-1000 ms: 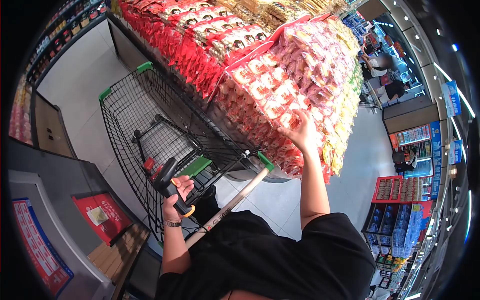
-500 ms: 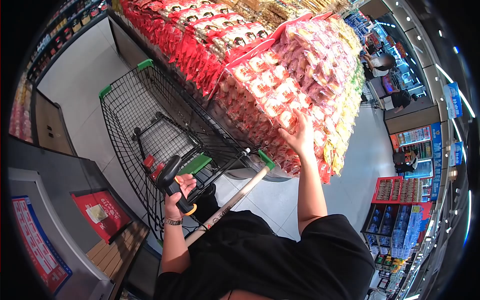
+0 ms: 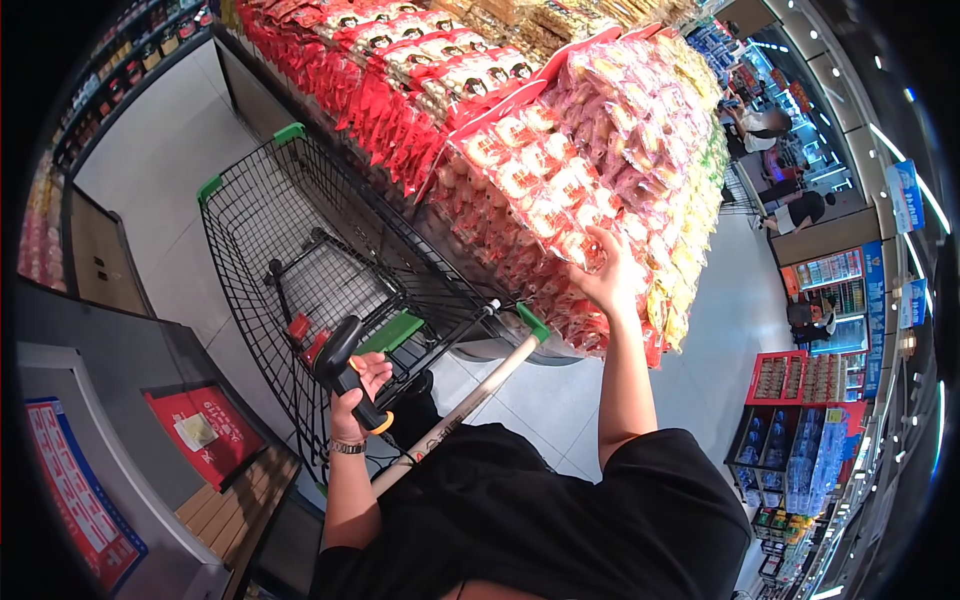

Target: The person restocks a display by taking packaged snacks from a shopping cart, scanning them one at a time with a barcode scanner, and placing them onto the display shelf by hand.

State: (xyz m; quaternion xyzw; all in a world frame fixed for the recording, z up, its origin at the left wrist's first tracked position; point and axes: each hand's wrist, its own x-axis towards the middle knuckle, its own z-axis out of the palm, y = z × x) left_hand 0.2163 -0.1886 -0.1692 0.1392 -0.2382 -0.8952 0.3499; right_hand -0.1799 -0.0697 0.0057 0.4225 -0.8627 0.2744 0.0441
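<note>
My left hand (image 3: 366, 385) is closed round the grip of a black handheld barcode scanner (image 3: 338, 350) with orange trim, above the near end of a black wire shopping cart (image 3: 235, 255). My right hand (image 3: 612, 275) reaches out over a heaped display of red-and-white snack packets (image 3: 535, 165). Thumb and forefinger are apart and bent, with the fingertips at the packets. Whether they touch one is hard to tell. Nothing shows between them. The cart's pale handlebar (image 3: 470, 400) crosses in front of my body.
Pink-purple packets (image 3: 625, 105) and red packets (image 3: 390, 135) fill the rest of the display. On the left stands a grey counter (image 3: 130, 385) with a red sign (image 3: 205, 430). Bottled water packs (image 3: 800, 455) stand on the right. Other people (image 3: 760, 130) are in the background.
My right hand has shifted slightly right and down over the packets, its fingers bending more. My left hand keeps the scanner in about the same place.
</note>
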